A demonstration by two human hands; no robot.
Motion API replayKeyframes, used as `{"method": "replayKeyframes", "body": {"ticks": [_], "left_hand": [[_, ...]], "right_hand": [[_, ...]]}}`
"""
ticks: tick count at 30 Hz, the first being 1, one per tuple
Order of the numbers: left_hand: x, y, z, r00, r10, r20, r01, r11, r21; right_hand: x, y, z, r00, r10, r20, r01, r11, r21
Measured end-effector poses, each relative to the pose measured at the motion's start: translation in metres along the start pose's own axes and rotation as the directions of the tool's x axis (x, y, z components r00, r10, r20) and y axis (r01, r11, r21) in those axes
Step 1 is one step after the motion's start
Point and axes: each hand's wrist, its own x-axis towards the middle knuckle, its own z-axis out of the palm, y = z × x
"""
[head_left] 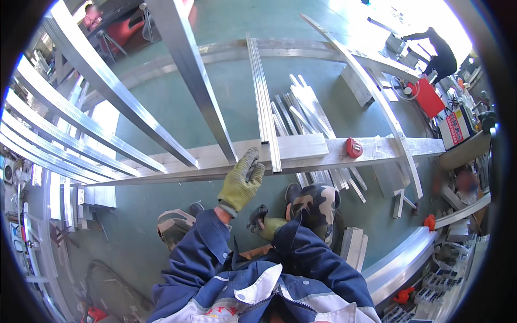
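Note:
My left hand (pixel 242 183), in a yellow-green work glove, reaches over the near edge of a long silver metal beam (pixel 377 153). Its fingers are stretched out and hold nothing that I can see. Just left of the fingertips, an upright square tube (pixel 196 81) meets the beam. To their right, a pair of slim metal bars (pixel 264 102) lies across it, ends overhanging toward me. Lower down, my gloved right hand (pixel 272 229) is closed around a black tool (pixel 257 216) in front of my body; its exact kind is unclear.
A red tape measure (pixel 354 147) rests on the beam. Further right, a long flat bar (pixel 385 105) crosses it. Several tubes (pixel 107 118) stand in a row at left. Loose profiles (pixel 307 107) lie beneath. A person in dark clothes (pixel 441 54) bends near a red box (pixel 427 98).

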Motion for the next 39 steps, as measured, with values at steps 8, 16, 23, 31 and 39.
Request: {"method": "replayKeyframes", "body": {"ticks": [8, 16, 23, 31, 39], "left_hand": [[0.052, -0.032, 0.022, 0.982, 0.066, -0.179, -0.038, 0.987, 0.158], [0.104, -0.038, 0.043, 0.962, 0.015, -0.272, 0.112, 0.888, 0.445], [0.127, -0.027, 0.049, 0.939, -0.291, -0.184, 0.342, 0.717, 0.607], [0.133, -0.028, 0.053, 0.926, -0.347, -0.150, 0.339, 0.586, 0.736], [0.131, -0.033, 0.050, 0.935, -0.287, -0.210, 0.355, 0.714, 0.604]], "right_hand": [[-0.102, -0.045, -0.148, 0.813, 0.032, -0.582, 0.121, 0.968, 0.222], [-0.040, -0.047, -0.180, 0.795, 0.124, -0.593, -0.078, 0.992, 0.103], [-0.023, -0.009, -0.189, 0.755, 0.109, -0.646, 0.099, 0.955, 0.278], [-0.040, 0.062, -0.224, 0.653, 0.240, -0.718, 0.606, 0.403, 0.686], [-0.043, 0.101, -0.226, 0.388, 0.303, -0.871, 0.314, 0.845, 0.434]]}}
